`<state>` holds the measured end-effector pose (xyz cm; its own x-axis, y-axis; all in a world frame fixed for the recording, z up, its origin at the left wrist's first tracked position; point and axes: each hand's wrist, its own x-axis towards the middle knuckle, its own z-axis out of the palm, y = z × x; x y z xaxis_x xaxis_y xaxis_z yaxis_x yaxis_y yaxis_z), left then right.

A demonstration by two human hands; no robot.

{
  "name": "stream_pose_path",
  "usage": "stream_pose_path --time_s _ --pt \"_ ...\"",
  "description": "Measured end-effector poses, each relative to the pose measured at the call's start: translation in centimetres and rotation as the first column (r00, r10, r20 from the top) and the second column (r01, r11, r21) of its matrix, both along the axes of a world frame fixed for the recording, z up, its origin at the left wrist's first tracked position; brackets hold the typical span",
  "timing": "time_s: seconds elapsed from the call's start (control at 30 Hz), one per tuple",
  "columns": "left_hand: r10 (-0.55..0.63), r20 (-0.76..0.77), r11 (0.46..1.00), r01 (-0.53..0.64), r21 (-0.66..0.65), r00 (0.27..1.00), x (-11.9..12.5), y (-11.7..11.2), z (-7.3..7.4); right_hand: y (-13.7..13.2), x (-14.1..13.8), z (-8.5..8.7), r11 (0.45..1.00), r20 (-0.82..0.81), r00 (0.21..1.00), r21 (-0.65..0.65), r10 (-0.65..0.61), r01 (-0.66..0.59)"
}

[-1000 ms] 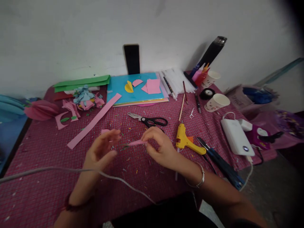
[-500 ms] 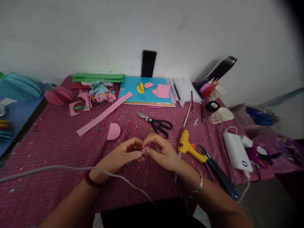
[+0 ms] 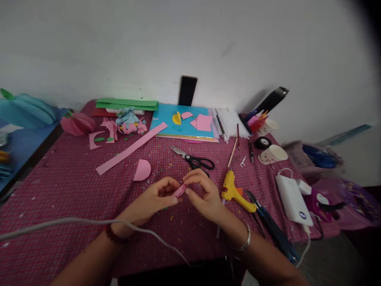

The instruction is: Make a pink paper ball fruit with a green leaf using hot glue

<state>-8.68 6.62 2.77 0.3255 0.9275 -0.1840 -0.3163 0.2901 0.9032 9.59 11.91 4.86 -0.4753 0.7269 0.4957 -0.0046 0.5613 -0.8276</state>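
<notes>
Both my hands meet over the middle of the red checked tablecloth. My left hand and my right hand pinch a small folded pink paper piece between their fingertips, fingers closed on it. A pink paper half-circle lies just beyond my left hand. Black-handled scissors lie just past my right hand, and a yellow glue gun rests to its right.
A long pink paper strip, a blue sheet stack with cut pieces, green folded paper, paper scraps, pencils, two paper cups, black tape, a white power bank and a grey cable crossing my left forearm.
My left hand closed in from open to meet my right hand on the pink piece. The view tilted, showing the pink half-circle on the cloth.
</notes>
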Motion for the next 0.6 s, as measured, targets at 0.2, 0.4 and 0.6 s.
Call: stream_pose_path --time_s 0.2,0.4,0.6 --pt "0.05 0.013 0.998 -0.05 0.023 0.999 0.13 -0.2 -0.28 -0.17 0.26 0.25 0.988 0.048 0.998 0.152 -0.046 0.038" --pt "0.098 0.036 0.995 -0.099 0.012 0.995 0.19 -0.21 -0.49 -0.24 0.15 0.32 0.984 0.038 0.997 0.172 -0.061 0.054" --pt "0.192 0.102 0.981 -0.189 -0.044 0.976 0.35 0.0 -0.59 -0.26 0.18 0.02 0.99 0.031 0.997 0.125 -0.076 0.072"
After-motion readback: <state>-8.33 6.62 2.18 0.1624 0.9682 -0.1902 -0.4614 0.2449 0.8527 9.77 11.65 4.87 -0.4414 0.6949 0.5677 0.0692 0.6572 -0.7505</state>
